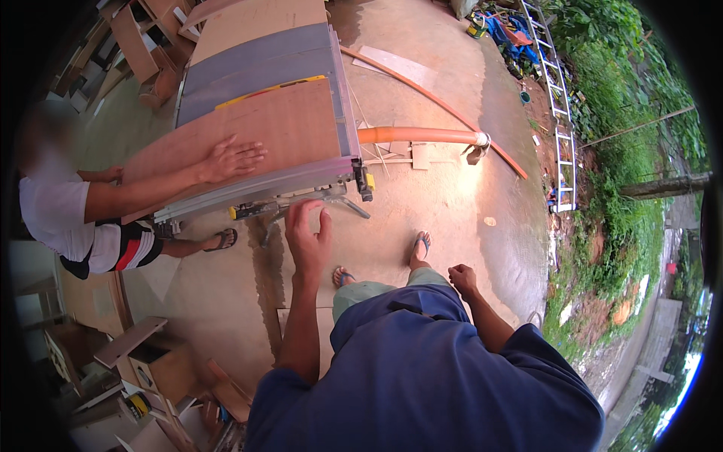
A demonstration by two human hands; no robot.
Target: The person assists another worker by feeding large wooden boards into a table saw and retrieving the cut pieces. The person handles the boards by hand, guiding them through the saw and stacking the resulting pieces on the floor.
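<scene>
My left hand [307, 235] is raised near the front corner of a table saw [263, 197], thumb apart from the fingers, holding nothing. Low beside my right hip hangs my right hand [463, 279], its fingers curled in with nothing visible in them. On the saw's grey top [260, 62] lies a reddish-brown wood panel [294, 117]. A co-worker in a white shirt stands at the left and lays a flat hand [235, 157] on this panel. A yellow-edged strip [269, 92] lies along the panel's far edge.
An orange pipe [422, 135] sticks out from the saw's right side; a long thin orange pole [444, 94] lies on the concrete floor. Wood scraps and boxes [162, 365] crowd the lower left. A ladder [559, 113] lies by the plants at right.
</scene>
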